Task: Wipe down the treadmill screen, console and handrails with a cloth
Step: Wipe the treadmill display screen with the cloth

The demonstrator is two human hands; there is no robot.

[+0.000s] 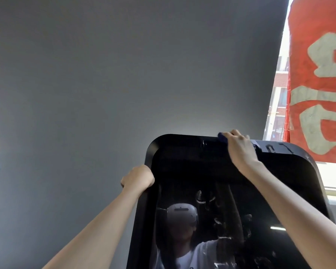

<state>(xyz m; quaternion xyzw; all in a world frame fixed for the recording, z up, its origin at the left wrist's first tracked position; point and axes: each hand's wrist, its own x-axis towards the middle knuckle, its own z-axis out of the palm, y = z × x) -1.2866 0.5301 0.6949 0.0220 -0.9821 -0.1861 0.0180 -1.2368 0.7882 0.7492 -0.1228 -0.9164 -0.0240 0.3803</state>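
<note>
The treadmill screen [192,167] is a large glossy black panel with rounded corners, filling the lower right of the view and showing smears and a reflection. My left hand [138,176] grips the screen's left edge near its upper corner. My right hand [240,148] holds a dark blue cloth [222,137] against the screen's top edge; only a small part of the cloth shows past my fingers. The console and handrails are out of view.
A plain grey wall [124,74] stands behind the screen. At the right a window [275,105] lets in bright light, with a red banner [318,74] bearing pale characters hanging in front of it. A window sliver shows at the far left.
</note>
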